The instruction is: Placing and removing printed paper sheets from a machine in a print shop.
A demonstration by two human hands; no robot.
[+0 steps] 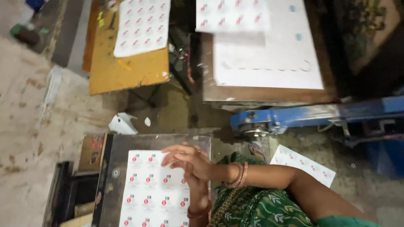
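My right hand (189, 159) lies open across my left hand (195, 183); both rest flat on the label sheet (153, 189); dark table (115, 168) beneath the sheet.

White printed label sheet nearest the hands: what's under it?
The white printed label sheet lies on a dark flat metal tabletop. Both hands, right hand over left hand, cover its right edge, hiding what lies there.

White printed label sheet (153, 191) lies flat on dark board (113, 176)
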